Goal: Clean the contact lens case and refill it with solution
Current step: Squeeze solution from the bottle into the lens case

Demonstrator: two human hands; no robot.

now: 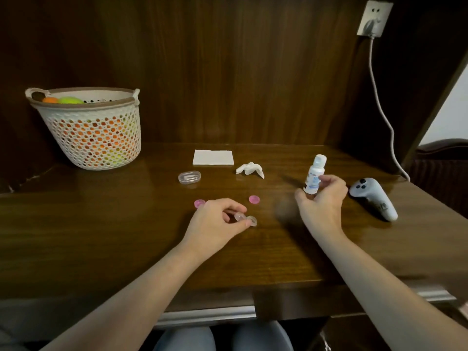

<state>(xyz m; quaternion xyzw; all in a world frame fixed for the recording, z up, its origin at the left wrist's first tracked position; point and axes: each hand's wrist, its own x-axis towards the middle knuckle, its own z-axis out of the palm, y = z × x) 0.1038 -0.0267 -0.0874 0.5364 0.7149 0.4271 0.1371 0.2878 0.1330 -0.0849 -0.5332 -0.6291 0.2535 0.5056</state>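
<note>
Left hand (217,221): fingers pinch the clear lens case (246,219) on the brown table (101,224).
Right hand (323,198): fingers curl round the small white bottle (314,174) and hold it up, just right of the lens case.
Pink caps (254,199): off the case, one just behind it, one behind the left hand.
Crumpled tissue (250,169): well behind the lens case.
Flat tissue (212,157): behind the case, farther back.
Clear box (189,177): behind the case, to the left.
Basket (93,133): far left of the case, at the back.
Grey controller (374,198): far right of the case.
</note>
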